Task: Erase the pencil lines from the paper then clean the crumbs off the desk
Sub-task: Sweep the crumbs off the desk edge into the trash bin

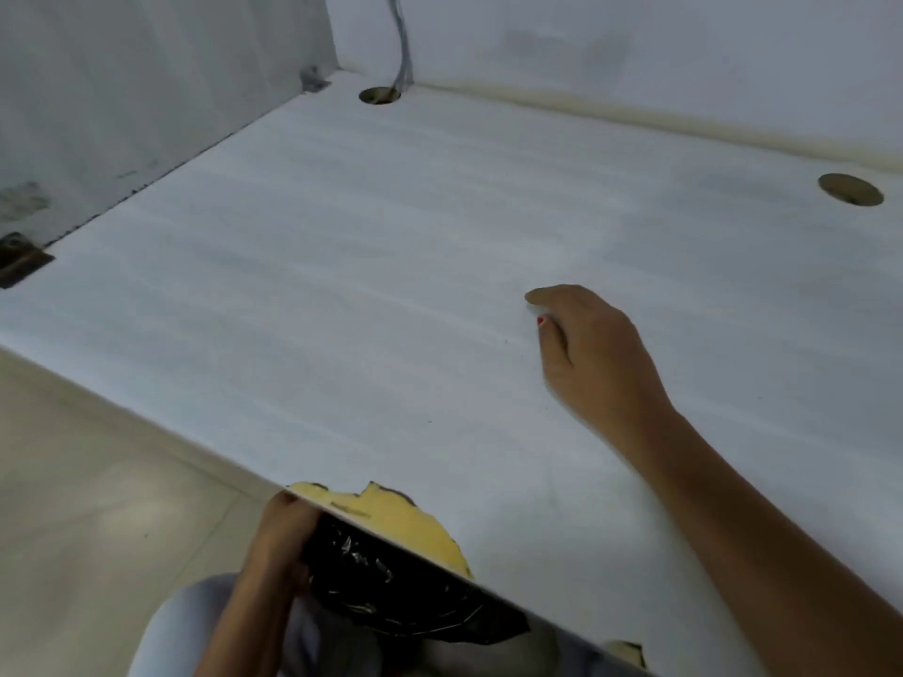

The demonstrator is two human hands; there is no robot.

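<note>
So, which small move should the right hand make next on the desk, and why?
Probably draw the right hand across the white desk toward the near edge, sweeping as it goes. The left hand holds a black plastic bag just under that edge, and a few tiny dark specks lie on the desk between them.

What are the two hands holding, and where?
Left hand grips the black bag by its top edge, under the desk edge. Right hand: cannot tell.
</note>
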